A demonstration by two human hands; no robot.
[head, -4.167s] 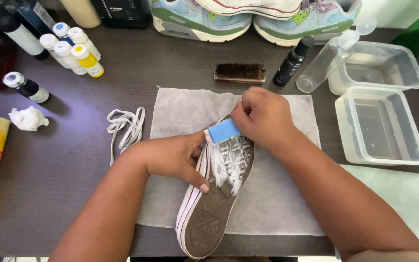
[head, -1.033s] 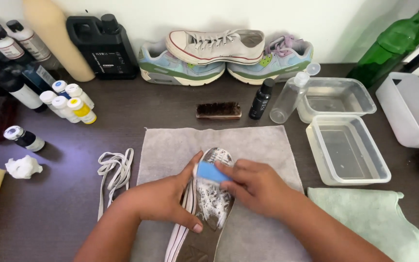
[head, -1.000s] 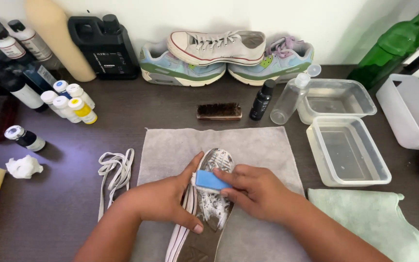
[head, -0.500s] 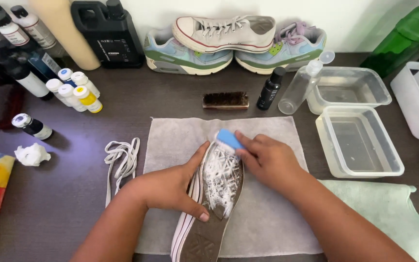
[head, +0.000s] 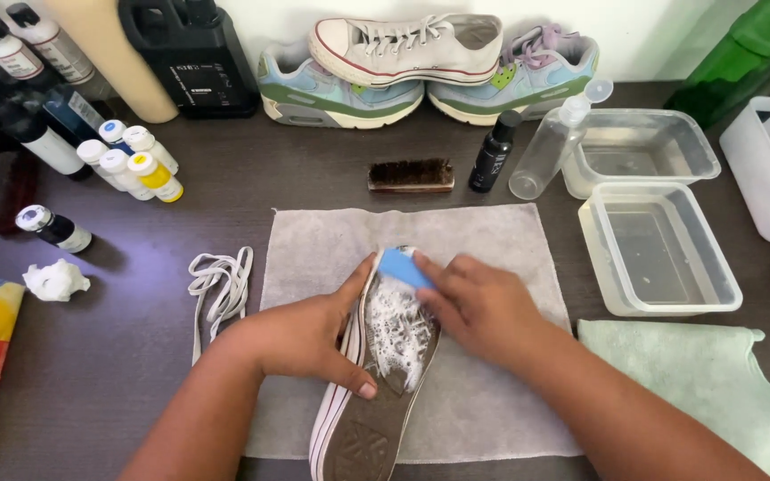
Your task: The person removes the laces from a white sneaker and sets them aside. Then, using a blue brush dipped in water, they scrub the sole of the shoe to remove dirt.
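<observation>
Looks like a home shoe-cleaning setup, more hobby corner than proper shop; one dark worktop (head: 135, 374) pushed against a plain white wall, with cleaner bottles (head: 126, 165) and a black jug (head: 191, 58) crowded at the back; sneakers (head: 340, 85) lined up along the wall, a bristle brush (head: 411, 175), two clear plastic tubs (head: 661, 249), loose white laces (head: 220, 285), and a grey towel (head: 483, 240) spread as a work mat; a green cloth (head: 697, 383) sits to the side.
</observation>
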